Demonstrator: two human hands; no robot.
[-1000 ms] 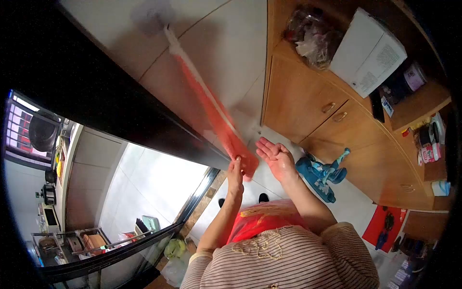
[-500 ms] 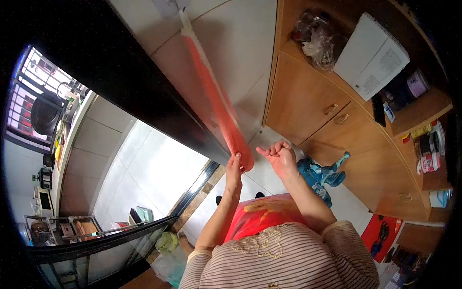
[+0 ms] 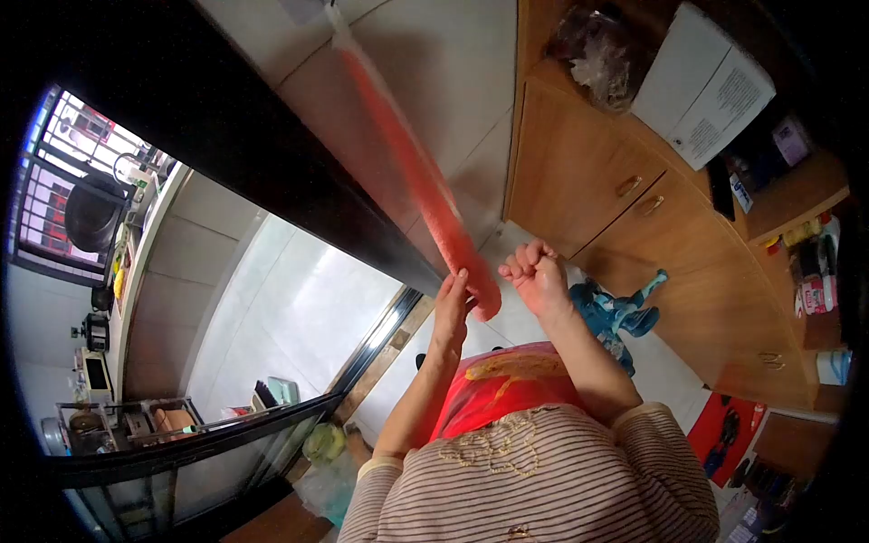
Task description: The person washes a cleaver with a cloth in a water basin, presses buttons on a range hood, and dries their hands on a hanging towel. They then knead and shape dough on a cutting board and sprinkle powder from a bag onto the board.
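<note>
A long coral-red towel [image 3: 434,213] with a pale edge hangs from high on the tiled wall. My left hand [image 3: 451,303] is closed on its lower end, thumb on top. To the right of the towel and apart from it, my right hand [image 3: 541,279] is raised with its fingers curled in toward the palm. I see nothing held in it.
Left of the towel, a dark door frame [image 3: 299,154] borders a kitchen doorway. Wooden cabinets [image 3: 588,163] stand on the right, with a white box [image 3: 701,90] on their shelf. A blue-green object [image 3: 625,312] lies below my right forearm.
My left hand and the towel's lower end have shifted slightly right and up in view. The right hand's fingers, partly stretched before, have curled in.
</note>
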